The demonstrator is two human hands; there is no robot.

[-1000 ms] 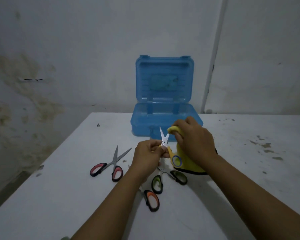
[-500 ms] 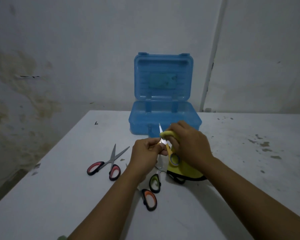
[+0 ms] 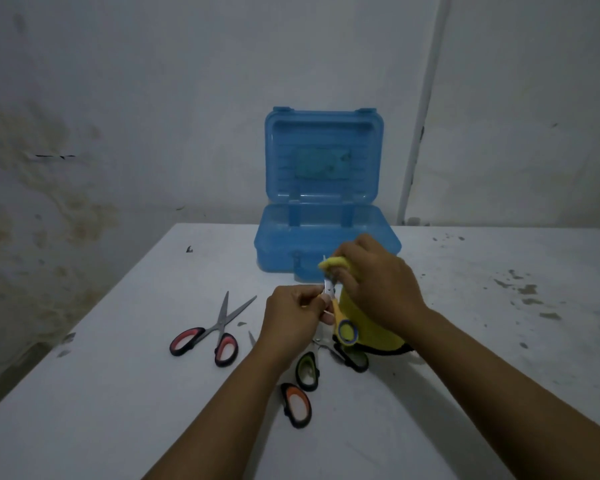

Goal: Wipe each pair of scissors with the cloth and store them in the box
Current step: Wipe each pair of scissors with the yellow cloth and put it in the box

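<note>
Four pairs of scissors are in view on or above a white table [image 3: 118,393]. The left hand [image 3: 293,317] has its grip pinched on the small yellow-handled scissors [image 3: 340,320], held above the table with the blades pointing up and away. The right hand [image 3: 378,282] has its grip closed on the yellow cloth [image 3: 368,327], a fold of which is pressed over the blade tips; the rest of the cloth hangs down to the table. Red-handled scissors [image 3: 215,334] lie partly open, to the left and apart from the hands. Green-handled scissors [image 3: 309,368] and orange-handled scissors [image 3: 296,403] lie beneath the forearms, partly hidden. The blue box [image 3: 326,247] stands open at the table's far edge, lid upright against the wall [image 3: 153,98]. Table surface shows dark specks and stains on the right side. Wall is pale, with brownish damp marks on the left and a vertical pipe [image 3: 420,133] right of the box. Lighting is dim.
</note>
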